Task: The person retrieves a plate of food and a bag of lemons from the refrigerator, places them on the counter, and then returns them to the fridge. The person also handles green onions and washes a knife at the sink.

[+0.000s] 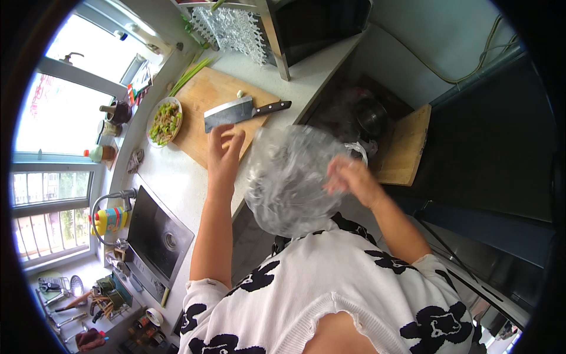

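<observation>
A clear plastic bag (pixel 292 186), puffed up and blurred, hangs in front of my body beside the counter edge. My right hand (pixel 351 177) is over the bag's right side with its fingers curled; motion blur hides whether it grips the film. My left hand (pixel 225 148) is raised to the left of the bag, thumb and fingers apart, with nothing seen in it. Just beyond it, a cleaver (pixel 230 113) with a dark handle lies on the wooden cutting board (pixel 212 86). A small pale piece, possibly garlic (pixel 240 94), sits near the blade.
A plate of chopped green and brown food (pixel 164 124) stands at the board's left edge, near green stalks (pixel 191 75). Left and nearer is a sink (pixel 163 239) with a faucet (pixel 128 194). A second wooden board (pixel 407 146) stands on the right near a metal pot (pixel 370 116).
</observation>
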Demonstrator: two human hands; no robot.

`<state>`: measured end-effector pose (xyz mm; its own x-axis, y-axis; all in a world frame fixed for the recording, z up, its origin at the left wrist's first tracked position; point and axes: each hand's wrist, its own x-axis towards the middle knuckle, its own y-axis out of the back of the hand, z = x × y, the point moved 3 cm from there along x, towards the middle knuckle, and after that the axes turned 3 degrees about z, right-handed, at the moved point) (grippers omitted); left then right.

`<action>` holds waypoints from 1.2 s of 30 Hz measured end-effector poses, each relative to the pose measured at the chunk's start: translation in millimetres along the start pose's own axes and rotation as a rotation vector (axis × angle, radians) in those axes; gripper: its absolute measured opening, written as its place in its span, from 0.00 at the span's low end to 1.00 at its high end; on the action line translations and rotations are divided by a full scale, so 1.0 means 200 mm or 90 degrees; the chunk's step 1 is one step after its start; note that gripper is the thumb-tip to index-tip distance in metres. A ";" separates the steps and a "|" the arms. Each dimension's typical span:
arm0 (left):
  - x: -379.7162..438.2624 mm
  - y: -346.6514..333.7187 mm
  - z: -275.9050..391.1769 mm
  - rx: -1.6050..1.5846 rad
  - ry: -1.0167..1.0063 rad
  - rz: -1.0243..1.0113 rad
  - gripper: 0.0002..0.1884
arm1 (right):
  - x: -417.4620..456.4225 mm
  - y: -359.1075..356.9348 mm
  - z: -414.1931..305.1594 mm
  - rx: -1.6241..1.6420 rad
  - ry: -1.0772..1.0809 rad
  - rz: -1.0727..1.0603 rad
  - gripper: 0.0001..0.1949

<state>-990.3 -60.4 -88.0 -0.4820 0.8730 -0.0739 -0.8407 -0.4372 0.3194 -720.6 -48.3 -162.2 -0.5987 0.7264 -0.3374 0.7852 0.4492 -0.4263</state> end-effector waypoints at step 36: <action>-0.77 1.52 -0.29 -0.718 -0.051 0.174 0.26 | 0.24 -1.26 0.09 -0.015 -0.104 -0.380 0.14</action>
<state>-1185.7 -340.2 -34.4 -0.6980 0.7136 -0.0597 -0.4731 -0.5222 -0.7096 -950.3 -135.8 -87.2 -0.9507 0.2583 -0.1717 0.3099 0.7659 -0.5634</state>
